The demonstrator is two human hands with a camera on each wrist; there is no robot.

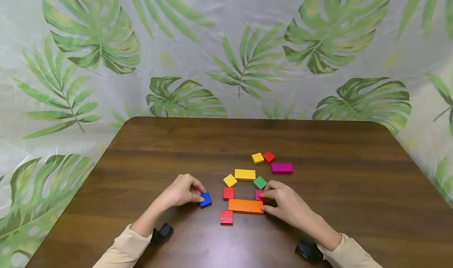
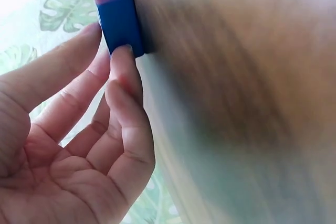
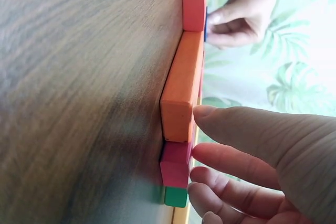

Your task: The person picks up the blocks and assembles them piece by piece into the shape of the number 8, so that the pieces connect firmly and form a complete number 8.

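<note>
My left hand (image 1: 185, 190) pinches a small blue block (image 1: 205, 200) on the table, left of the other blocks. In the left wrist view, thumb and fingertips are at the sides of that blue block (image 2: 119, 22). The right hand (image 1: 288, 204) reaches over the right end of a long orange block (image 1: 245, 206), its thumb touching the orange top. Its fingers rest at a magenta block (image 3: 176, 163), with a green block (image 3: 175, 196) just beyond. A red block (image 1: 226, 217) sits at the orange block's front left, another red block (image 1: 228, 193) behind it.
Behind these lie a yellow block (image 1: 245, 175), a small yellow block (image 1: 230, 180) and the green block. Farther back are another yellow block (image 1: 257, 158), a red block (image 1: 269, 157) and a purple block (image 1: 282, 168). A leaf-patterned curtain (image 1: 247, 63) hangs behind the brown table (image 1: 159, 142).
</note>
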